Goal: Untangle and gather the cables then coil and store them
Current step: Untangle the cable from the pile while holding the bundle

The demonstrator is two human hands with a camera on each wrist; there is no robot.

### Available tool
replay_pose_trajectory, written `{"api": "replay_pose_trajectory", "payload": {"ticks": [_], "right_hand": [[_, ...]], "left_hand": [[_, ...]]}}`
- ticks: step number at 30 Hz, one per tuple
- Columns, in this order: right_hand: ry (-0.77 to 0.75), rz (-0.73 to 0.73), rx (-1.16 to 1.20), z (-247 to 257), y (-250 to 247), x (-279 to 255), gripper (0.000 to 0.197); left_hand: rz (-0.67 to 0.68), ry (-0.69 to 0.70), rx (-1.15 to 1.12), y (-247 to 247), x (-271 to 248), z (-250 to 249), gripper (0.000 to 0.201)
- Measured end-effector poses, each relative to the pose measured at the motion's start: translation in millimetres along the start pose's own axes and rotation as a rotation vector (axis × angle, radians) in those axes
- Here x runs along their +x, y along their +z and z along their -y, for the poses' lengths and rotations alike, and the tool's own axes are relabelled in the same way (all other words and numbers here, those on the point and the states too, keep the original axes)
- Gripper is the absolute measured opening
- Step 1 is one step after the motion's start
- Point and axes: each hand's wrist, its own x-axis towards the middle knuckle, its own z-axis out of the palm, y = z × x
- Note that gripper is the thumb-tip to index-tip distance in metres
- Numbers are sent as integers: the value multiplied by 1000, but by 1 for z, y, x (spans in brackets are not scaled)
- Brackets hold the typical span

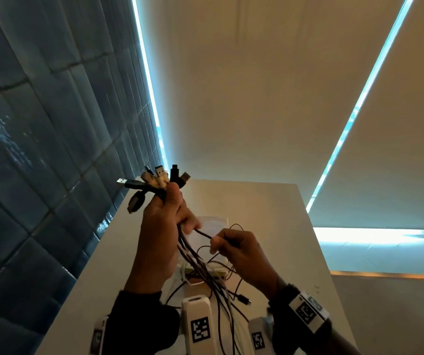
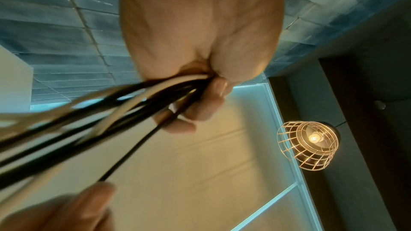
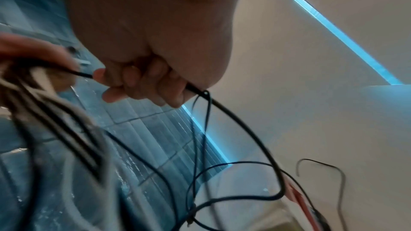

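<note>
My left hand is raised over the white table and grips a bundle of black and white cables. Their plug ends fan out above the fist. The left wrist view shows the same cables running out under the curled fingers. My right hand sits just to the right and grips one black cable that stretches from the left fist. In the right wrist view, that cable leaves the right hand and loops downward among thinner black wires.
Loose cable loops and a small plug end lie on the table near me. A clear bag and a pale flat box lie under the hands. A blue tiled wall borders the left. A caged lamp hangs overhead.
</note>
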Motion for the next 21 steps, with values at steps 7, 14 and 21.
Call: {"api": "replay_pose_trajectory", "payload": {"ticks": [7, 14, 21], "right_hand": [[145, -26, -102, -52, -2, -6, 28], [305, -17, -157, -98, -3, -29, 29], [424, -51, -388, -109, -15, -36, 37]], "left_hand": [[66, 6, -51, -2, 2, 2, 37], [-19, 135, -102, -8, 2, -12, 39], [-58, 92, -132, -12, -4, -12, 39]]}}
